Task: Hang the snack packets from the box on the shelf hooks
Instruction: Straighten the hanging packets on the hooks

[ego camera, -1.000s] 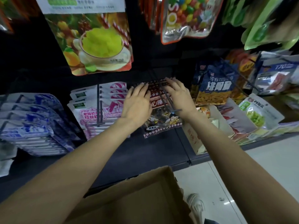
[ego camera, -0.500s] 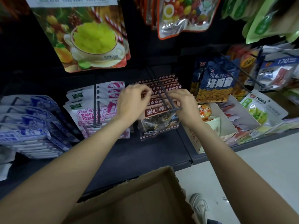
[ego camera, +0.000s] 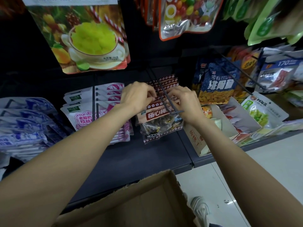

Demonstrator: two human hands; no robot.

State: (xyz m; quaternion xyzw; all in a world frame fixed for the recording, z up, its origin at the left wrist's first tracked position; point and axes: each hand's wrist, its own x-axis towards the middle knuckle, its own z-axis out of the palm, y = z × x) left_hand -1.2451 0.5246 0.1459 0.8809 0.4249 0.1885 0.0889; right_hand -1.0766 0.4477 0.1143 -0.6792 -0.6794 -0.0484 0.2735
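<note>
Several brown plum snack packets (ego camera: 159, 122) with flower-print borders hang in a row on a black double-wire hook (ego camera: 165, 95) at the shelf's middle. My left hand (ego camera: 136, 97) pinches the top edge of the front packet on its left side. My right hand (ego camera: 184, 103) pinches the same top edge on the right, beside the hook's tip. The packet's clear lower part shows dark wrapped sweets. The open cardboard box (ego camera: 139, 203) sits below, near my body; its inside is barely seen.
Pink-and-white packets (ego camera: 98, 112) hang to the left, blue-white ones (ego camera: 24, 122) further left. Blue rib-snack bags (ego camera: 216, 82) hang right, above a cardboard display tray (ego camera: 201, 141). Large fruit (ego camera: 85, 35) and candy bags (ego camera: 185, 15) hang overhead. A shoe (ego camera: 200, 208) stands on the white floor.
Both hands went from lying flat on the packet stack to curling and pinching the front packet's top edge at the hook. The view has shifted slightly.
</note>
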